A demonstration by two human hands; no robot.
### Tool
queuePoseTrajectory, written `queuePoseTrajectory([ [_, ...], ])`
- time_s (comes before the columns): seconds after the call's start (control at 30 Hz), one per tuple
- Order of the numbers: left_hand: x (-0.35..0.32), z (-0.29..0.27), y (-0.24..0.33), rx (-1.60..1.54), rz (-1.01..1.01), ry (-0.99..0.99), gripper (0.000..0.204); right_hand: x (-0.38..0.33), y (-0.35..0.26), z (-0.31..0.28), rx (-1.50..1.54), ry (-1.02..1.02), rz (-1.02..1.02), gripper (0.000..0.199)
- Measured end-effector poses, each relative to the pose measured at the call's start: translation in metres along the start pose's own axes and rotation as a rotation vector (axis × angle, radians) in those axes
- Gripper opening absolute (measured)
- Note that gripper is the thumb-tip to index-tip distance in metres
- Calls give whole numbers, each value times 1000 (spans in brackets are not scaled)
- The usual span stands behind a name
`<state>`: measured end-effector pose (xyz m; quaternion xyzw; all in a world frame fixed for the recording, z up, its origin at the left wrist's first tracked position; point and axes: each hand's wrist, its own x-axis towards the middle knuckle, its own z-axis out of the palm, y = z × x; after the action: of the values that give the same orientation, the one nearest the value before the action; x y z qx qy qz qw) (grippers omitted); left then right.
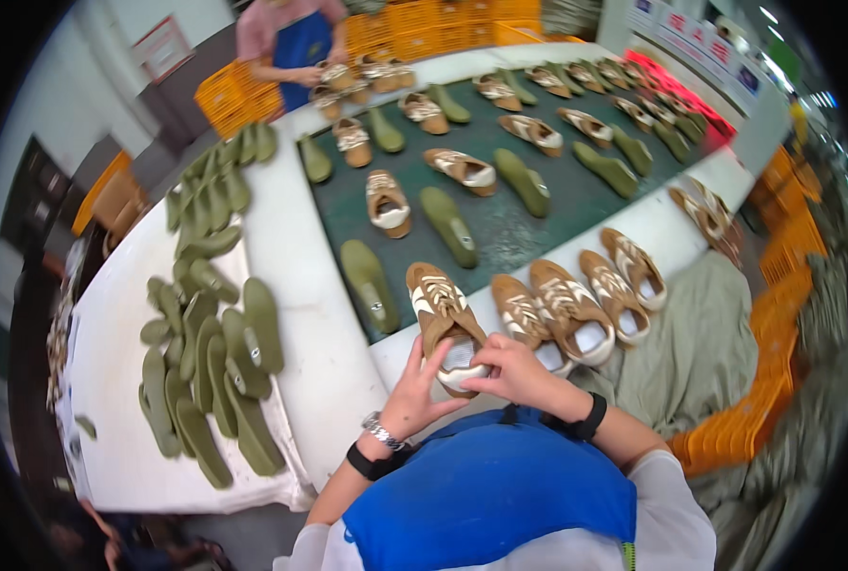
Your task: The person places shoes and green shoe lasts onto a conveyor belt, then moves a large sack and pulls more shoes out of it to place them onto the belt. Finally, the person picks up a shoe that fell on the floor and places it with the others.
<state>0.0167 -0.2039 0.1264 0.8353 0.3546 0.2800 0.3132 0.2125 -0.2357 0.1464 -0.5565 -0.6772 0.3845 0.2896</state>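
A brown sneaker (433, 290) with white stripes and laces is held in front of my blue apron, toe pointing away and heel toward me. My left hand (416, 388), with a metal watch at the wrist, grips the left side of its heel opening. On the right, my right hand (519, 369) pinches the collar near the heel, its fingers bent. A pale lining shows inside the shoe between both hands. Just right of it, several like sneakers (566, 300) stand on the white table edge. An olive-green insole (367, 281) lies to the left on the green belt.
Rows of sneakers and insoles cover the dark green belt (348, 205). Piled insoles (219, 371) lie on the white table (110, 333) at left. Orange crates (747, 428) and grey-green cloth (700, 333) are at right. Across the belt, a person in a blue apron (295, 48) handles shoes.
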Motion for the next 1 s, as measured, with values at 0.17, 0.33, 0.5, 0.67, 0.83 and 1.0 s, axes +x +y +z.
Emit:
queuePoseTrajectory([
  [0.17,-5,-4,-17,77,3,249,40,16,-7,0,-57,-85,-201,27],
  [0.33,-38,-20,-69,206,-186,467,43,17,24,-14,-209,-112,-192,26],
  [0.5,-98,-41,-121,136,-565,256,46,12,45,-6,-253,-207,-146,22],
  [0.67,-127,-46,-125,270,-653,42,57,20,42,8,-298,-290,-98,21],
  [0.83,-139,-82,-154,413,-628,404,55,37,33,27,-316,-383,-157,23],
  [1.0,-130,-150,-201,676,-725,550,56,48,23,46,-391,-444,-237,23],
])
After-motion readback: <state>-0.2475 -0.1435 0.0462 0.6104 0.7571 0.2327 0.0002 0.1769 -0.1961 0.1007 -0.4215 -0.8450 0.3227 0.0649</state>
